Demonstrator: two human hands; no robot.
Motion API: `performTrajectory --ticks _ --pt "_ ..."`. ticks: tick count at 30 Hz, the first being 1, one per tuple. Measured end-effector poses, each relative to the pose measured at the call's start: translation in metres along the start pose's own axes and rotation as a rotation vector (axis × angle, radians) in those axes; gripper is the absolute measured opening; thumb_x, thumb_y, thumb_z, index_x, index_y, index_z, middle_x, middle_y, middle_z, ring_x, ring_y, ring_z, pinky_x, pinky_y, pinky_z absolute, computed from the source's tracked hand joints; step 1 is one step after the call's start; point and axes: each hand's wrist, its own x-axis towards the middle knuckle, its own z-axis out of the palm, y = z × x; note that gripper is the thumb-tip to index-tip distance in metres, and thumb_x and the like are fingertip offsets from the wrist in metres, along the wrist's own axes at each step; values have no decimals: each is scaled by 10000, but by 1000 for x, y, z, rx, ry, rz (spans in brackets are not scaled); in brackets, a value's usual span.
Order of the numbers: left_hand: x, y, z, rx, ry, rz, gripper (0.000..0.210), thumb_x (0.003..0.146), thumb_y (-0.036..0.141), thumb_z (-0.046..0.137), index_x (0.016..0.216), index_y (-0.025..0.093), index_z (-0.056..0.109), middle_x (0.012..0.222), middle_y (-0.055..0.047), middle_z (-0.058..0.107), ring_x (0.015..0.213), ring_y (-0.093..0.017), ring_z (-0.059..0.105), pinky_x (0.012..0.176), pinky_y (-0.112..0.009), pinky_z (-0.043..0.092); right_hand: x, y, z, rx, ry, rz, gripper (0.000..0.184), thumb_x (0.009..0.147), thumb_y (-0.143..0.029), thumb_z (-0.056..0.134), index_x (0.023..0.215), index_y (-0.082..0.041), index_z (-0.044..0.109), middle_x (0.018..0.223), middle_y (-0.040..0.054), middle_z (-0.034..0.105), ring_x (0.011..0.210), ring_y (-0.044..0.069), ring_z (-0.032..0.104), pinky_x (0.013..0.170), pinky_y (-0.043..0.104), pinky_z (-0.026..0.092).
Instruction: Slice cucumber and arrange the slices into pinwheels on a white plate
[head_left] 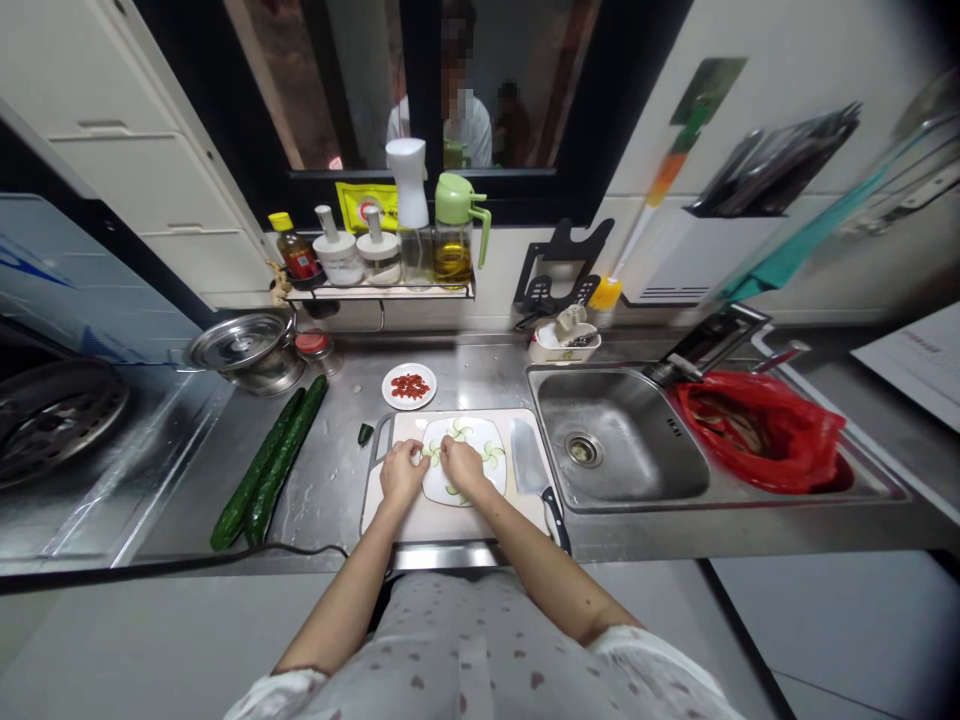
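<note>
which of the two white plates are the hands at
The squarish plate on the cutting board, with green-edged slices; the round plate beyond it holds red pieces.

We find ourselves in a kitchen. A metal counter (330,485) runs beneath the window (555,90), with a sink (645,450) and faucet (712,340) towards the right and a stove (82,410) at the far left. We see a metal pot (255,360), cucumbers (292,450), and a cutting board (442,525) bearing a cleaver (529,460) and a plate (436,486) of pale green slices (492,455). An oil bottle (452,260) and seasoning jars (341,262) line a wall shelf (337,294).
</note>
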Motion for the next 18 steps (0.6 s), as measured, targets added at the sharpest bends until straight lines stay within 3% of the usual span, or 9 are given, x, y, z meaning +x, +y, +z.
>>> performTrajectory --ticks 6,18 --pt "3 2 4 54 10 51 181 802 322 619 951 271 707 1006 -49 593 984 -219 543 794 -302 422 -3 1 -1 -6 29 -21 242 947 -273 386 1080 -194 572 971 87 689 869 199 631 633 258 326" --pt "4 0 12 54 39 40 146 820 340 600 888 270 708 974 -42 579 963 -208 538 765 -288 423 -6 1 -4 -29 18 -35 228 940 -259 401 1055 -200 588 970 90 694 880 198 632 659 256 348"
